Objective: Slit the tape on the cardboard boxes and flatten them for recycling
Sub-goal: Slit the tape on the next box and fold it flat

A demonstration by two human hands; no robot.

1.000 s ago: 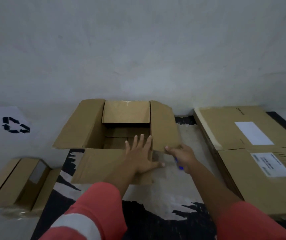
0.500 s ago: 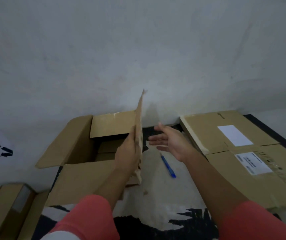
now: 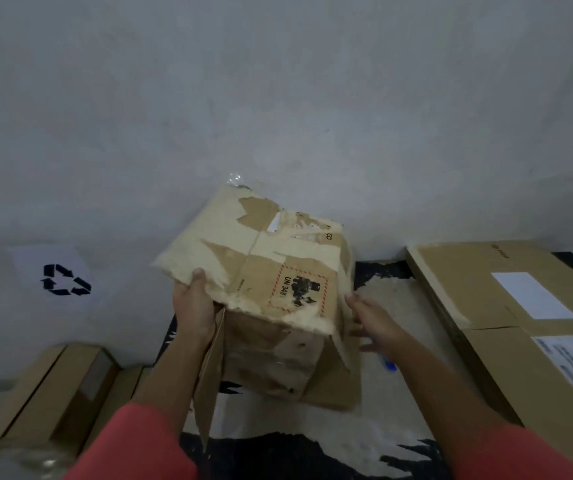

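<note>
A worn cardboard box [image 3: 260, 271] is lifted and turned over, its torn, taped bottom with a red-bordered UN label facing me. Its flaps hang down toward the mat. My left hand [image 3: 193, 306] grips the box's left edge, thumb on top. My right hand [image 3: 371, 320] is at the box's right side with fingers spread; whether it touches the box is unclear. A blue cutter [image 3: 389, 364] lies on the mat just beyond my right hand, mostly hidden by it.
A large flat box [image 3: 520, 306] with white labels lies at the right. A small box [image 3: 53, 386] lies at the lower left. A recycling sign [image 3: 58, 277] is on the floor at the left. A black and white mat [image 3: 312, 445] is underneath, with a grey wall behind.
The open box has been lifted off the mat and flipped, so its bottom now faces up. My right hand let go of the blue cutter, which stays on the mat.
</note>
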